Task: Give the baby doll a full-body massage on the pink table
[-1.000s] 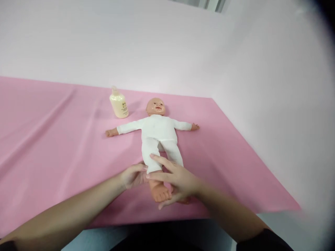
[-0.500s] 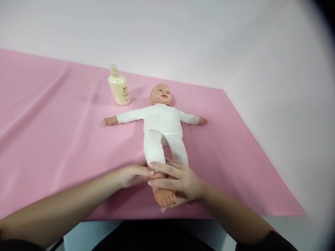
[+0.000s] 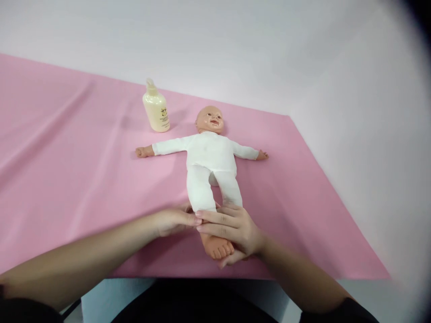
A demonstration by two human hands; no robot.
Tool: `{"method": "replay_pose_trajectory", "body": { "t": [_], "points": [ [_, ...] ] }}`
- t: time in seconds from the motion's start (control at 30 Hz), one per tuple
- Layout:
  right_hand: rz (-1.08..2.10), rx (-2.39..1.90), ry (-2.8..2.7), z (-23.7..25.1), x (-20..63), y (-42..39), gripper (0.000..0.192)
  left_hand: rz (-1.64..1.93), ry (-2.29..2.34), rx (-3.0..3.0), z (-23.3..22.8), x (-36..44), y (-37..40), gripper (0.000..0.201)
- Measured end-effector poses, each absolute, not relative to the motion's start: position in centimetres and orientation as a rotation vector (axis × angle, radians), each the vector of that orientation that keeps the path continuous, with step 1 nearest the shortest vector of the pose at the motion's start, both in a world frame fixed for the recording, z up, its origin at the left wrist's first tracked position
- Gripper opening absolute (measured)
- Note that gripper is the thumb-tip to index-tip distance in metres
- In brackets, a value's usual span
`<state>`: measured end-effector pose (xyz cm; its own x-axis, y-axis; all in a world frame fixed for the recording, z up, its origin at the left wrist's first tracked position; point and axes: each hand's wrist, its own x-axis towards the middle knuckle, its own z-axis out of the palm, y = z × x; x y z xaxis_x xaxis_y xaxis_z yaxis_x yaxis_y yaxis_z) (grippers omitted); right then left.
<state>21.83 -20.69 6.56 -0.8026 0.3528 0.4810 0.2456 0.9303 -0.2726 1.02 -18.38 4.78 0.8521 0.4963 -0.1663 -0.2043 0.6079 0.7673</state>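
A baby doll [image 3: 210,157] in a white suit lies on its back on the pink cloth [image 3: 74,179], arms spread, head toward the wall. My left hand [image 3: 173,220] rests against the side of the doll's nearer lower leg. My right hand [image 3: 232,226] wraps over the same ankle, fingers across the top and thumb underneath, just above the bare foot [image 3: 217,248]. The doll's other foot is hidden under my right hand.
A cream lotion bottle [image 3: 156,107] with a pump top stands left of the doll's head. The pink cloth ends at the table's near edge and at the right edge close to the white wall [image 3: 353,89].
My right hand has closed further around the doll's ankle. The left hand stays at the leg. The view has shifted slightly, with the doll lower-right in the frame than a second ago.
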Motion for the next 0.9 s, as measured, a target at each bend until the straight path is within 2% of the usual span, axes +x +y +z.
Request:
{"method": "replay_pose_trajectory", "body": {
  "t": [0.4,0.9],
  "points": [
    [0.283,-0.432,-2.374,6.9,21.59,-20.85,0.05,0.485,0.339,0.781,4.8,0.96,-18.39,0.053],
    [0.266,-0.424,-2.298,6.95,21.9,-20.83,0.047,0.537,0.329,0.804,4.58,0.94,-18.43,0.054]
  ]
}}
